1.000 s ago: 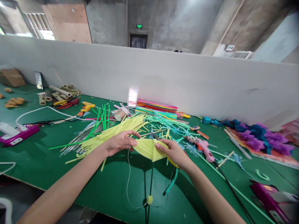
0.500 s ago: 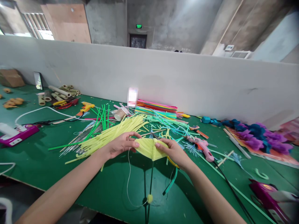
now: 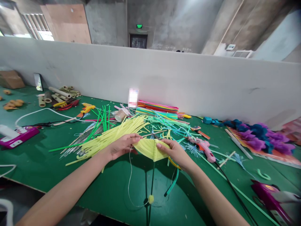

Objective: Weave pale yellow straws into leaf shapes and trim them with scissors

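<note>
A yellow leaf-shaped piece of fuzzy pipe cleaners [image 3: 144, 148] is spread between my hands, with a thicker twisted rib down its middle. My left hand [image 3: 123, 147] is curled round its left tip. My right hand [image 3: 175, 153] pinches the right half near the rib, thumb on top. A dark stem [image 3: 152, 182] runs down from the leaf toward me, with a small yellow fuzzy ball [image 3: 150, 199] on it and a thin pale thread [image 3: 129, 185] looping off. Under my right hand a tool with a dark tip and yellow and teal handles [image 3: 172, 185] partly shows.
Yellow pipe cleaners [image 3: 113, 135] lie beside my left hand, green ones [image 3: 104, 117] behind. A pink glue gun [image 3: 207, 150] is to the right, a yellow-orange one [image 3: 87, 107] back left. Purple power strips [image 3: 20, 136] sit on both sides. A low white partition [image 3: 164, 78] borders the green table.
My left thumb has slipped off the front of the leaf, and the left fingers have straightened a little. More of the leaf's left tip shows. My right hand stays where it was.
</note>
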The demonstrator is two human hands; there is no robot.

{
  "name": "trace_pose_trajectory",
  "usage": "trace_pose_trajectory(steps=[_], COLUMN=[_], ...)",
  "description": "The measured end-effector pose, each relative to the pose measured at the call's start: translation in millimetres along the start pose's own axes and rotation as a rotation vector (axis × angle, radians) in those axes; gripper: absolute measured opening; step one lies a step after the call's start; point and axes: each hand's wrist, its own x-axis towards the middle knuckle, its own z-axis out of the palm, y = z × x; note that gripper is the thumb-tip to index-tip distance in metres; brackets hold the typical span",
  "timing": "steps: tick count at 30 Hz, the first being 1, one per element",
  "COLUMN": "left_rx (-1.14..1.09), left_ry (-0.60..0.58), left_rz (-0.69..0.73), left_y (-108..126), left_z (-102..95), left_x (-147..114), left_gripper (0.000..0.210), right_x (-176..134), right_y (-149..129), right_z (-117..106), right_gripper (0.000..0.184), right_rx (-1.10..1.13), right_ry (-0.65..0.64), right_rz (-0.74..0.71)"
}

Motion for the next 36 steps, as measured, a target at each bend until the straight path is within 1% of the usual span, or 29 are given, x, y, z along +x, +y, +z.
trace_pose_trajectory(steps=[2, 4, 6, 9, 10, 11, 12, 15, 17, 23, 29, 36], left_rx=[0.053, 0.075, 0.082, 0.081, 0.082, 0.090, 0.112, 0.222, 0.268, 0.285, 0.252, 0.220], left_ry=[0.043, 0.053, 0.012, -0.107, -0.136, -0.153, -0.160, -0.145, -0.148, -0.153, -0.072, -0.035], left_rz=[0.018, 0.015, -0.023, -0.084, -0.089, -0.089, -0.085, -0.058, -0.045, -0.034, -0.024, -0.016], left_y=[-0.4, -2.4, -4.6, -5.9, -5.7, -5.3, -4.8, -3.5, -3.2, -3.6, -5.5, -5.2], left_z=[-0.6, -1.8, -2.7, -2.1, -1.4, -0.4, 0.6, 3.3, 4.5, 5.0, 4.2, 6.6], left_x=[0.4, 1.1, 1.5, 0.6, 0.0, -0.7, -1.4, -2.8, -3.0, -2.8, -1.7, -1.8], left_gripper=[0.043, 0.051, 0.062, 0.080, 0.082, 0.081, 0.075, 0.045, 0.035, 0.031, 0.033, 0.030], right_x=[-0.1, -0.5, -1.1, -1.4, -1.4, -1.2, -1.0, 0.0, 0.8, 1.4, 0.3, -0.1], right_y=[0.2, 0.4, 0.3, -0.1, -0.3, -0.3, -0.1, 1.7, 3.8, 6.3, 3.6, 1.2], right_z=[0.0, 0.1, 0.2, 0.7, 0.9, 1.2, 1.4, 1.8, 1.7, 1.3, 2.1, 3.3], right_gripper=[0.034, 0.034, 0.034, 0.034, 0.034, 0.034, 0.034, 0.034, 0.035, 0.035, 0.036, 0.037], right_rx=[-0.012, -0.023, -0.037, -0.044, -0.038, -0.028, -0.016, 0.014, 0.014, -0.017, -0.012, -0.015], right_ry=[0.003, 0.003, 0.008, 0.009, 0.007, 0.002, -0.002, -0.010, -0.010, 0.001, -0.003, 0.005], right_rz=[-0.003, -0.007, -0.013, -0.013, -0.012, -0.010, -0.009, -0.003, -0.003, -0.016, -0.010, -0.011])
